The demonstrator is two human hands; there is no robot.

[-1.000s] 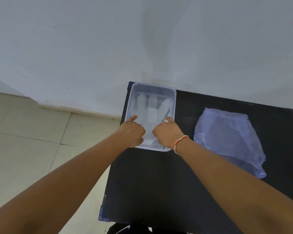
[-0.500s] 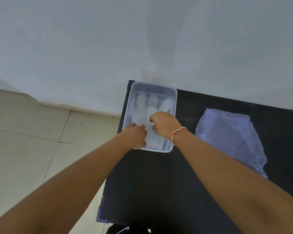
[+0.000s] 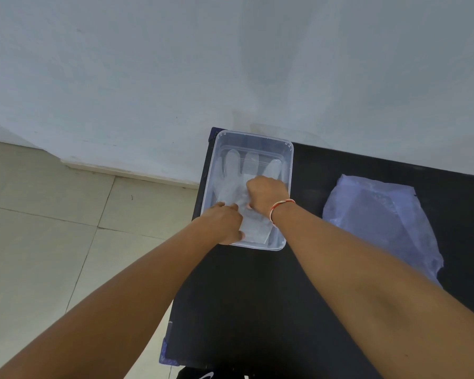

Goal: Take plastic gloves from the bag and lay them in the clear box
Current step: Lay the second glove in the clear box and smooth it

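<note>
Both grips curled on glove (image 3: 231, 191) in clear box (image 3: 290, 157), left hand (image 3: 225, 224) near, right hand (image 3: 267, 195) farther

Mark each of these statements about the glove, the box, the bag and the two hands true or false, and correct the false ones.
1. A plastic glove lies inside the clear box. True.
2. The bag is in the right hand. False: it lies on the black table, right of the box.
3. Both hands are at the box. True; the left hand is at its near left corner.
4. The box stands on the floor. False: on the table.
</note>
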